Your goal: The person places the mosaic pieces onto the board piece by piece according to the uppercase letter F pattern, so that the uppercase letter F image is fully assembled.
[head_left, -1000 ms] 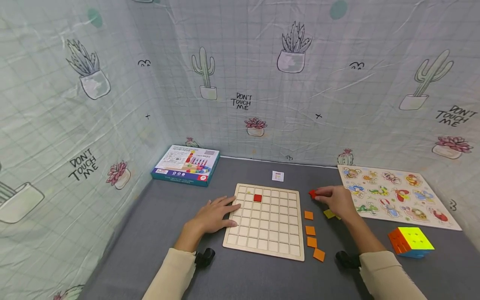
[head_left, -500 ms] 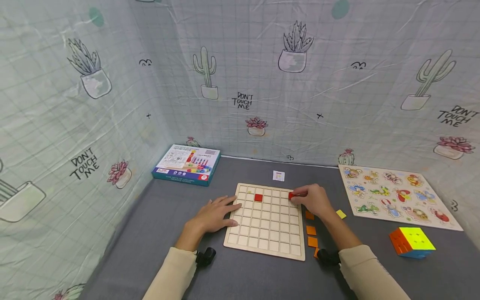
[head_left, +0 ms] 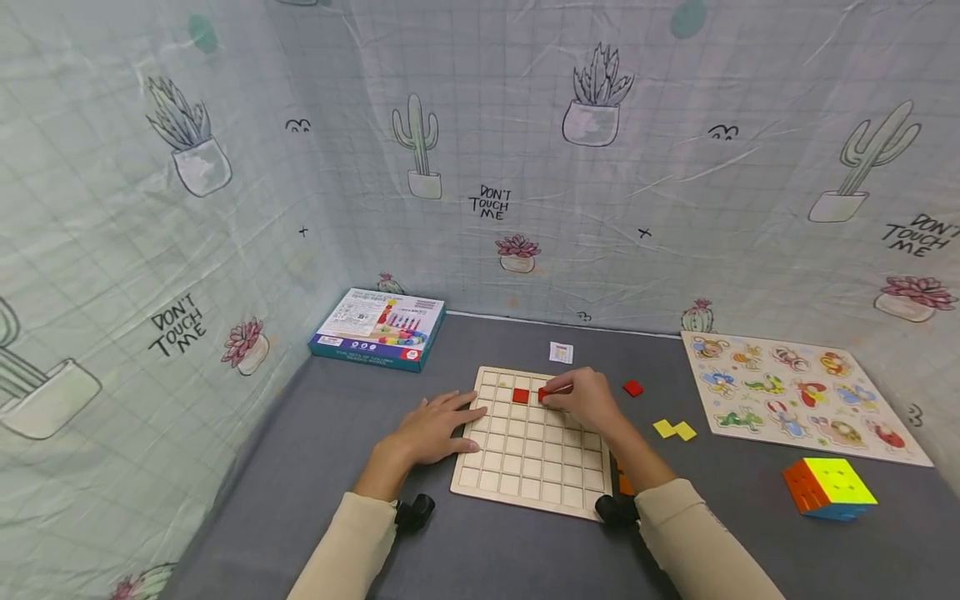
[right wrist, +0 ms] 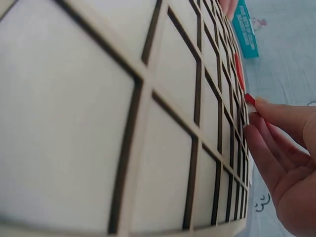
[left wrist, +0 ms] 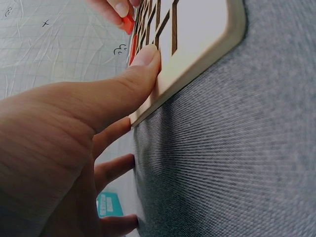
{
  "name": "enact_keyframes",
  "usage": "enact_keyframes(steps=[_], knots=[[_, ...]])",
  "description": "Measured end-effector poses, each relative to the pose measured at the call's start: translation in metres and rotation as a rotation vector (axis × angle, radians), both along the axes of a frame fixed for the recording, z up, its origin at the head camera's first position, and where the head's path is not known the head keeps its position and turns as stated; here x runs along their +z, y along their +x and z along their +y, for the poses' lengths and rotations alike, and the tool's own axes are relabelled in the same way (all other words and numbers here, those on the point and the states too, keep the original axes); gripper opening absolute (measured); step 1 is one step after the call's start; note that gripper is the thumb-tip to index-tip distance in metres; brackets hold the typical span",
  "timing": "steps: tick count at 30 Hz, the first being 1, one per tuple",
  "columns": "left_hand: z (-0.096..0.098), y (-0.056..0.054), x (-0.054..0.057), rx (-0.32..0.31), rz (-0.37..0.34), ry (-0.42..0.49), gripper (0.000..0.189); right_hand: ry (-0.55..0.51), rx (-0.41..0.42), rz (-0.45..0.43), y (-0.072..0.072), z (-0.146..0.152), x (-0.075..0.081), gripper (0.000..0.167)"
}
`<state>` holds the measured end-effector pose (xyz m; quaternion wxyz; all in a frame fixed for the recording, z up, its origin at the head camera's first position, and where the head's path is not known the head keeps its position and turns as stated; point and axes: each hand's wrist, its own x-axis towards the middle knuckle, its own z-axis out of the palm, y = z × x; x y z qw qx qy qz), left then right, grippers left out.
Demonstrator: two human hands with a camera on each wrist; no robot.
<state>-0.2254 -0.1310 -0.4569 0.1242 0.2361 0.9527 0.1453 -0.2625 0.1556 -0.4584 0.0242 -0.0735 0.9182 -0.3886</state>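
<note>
A light wooden grid board (head_left: 531,468) lies on the grey table, with one red square tile (head_left: 521,396) in its second row. My right hand (head_left: 588,402) pinches another red tile (head_left: 542,393) between thumb and fingers, close over the board just right of the first one. In the right wrist view this pinched tile (right wrist: 250,99) shows at the board's surface. My left hand (head_left: 435,429) rests on the board's left edge with fingers spread. In the left wrist view its thumb lies on the board's rim and the other fingers reach down beside it.
A loose red tile (head_left: 633,388) and two yellow tiles (head_left: 674,429) lie right of the board. Orange tiles (head_left: 626,483) are partly hidden under the right forearm. Around stand a puzzle cube (head_left: 829,487), an insect picture board (head_left: 802,396), a small card (head_left: 561,352) and a boxed toy (head_left: 378,328).
My right hand has picked a red tile from the right of the board and carried it left over the grid, beside the red tile there. My left hand stays at the board's edge.
</note>
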Motion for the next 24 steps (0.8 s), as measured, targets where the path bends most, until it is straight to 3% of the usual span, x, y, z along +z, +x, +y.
enact_keyframes(steps=[24], knots=[[0.002,-0.001,0.000,0.025,-0.012,-0.001,0.064,0.067,0.017,0.072,0.000,-0.016,-0.005,0.019]])
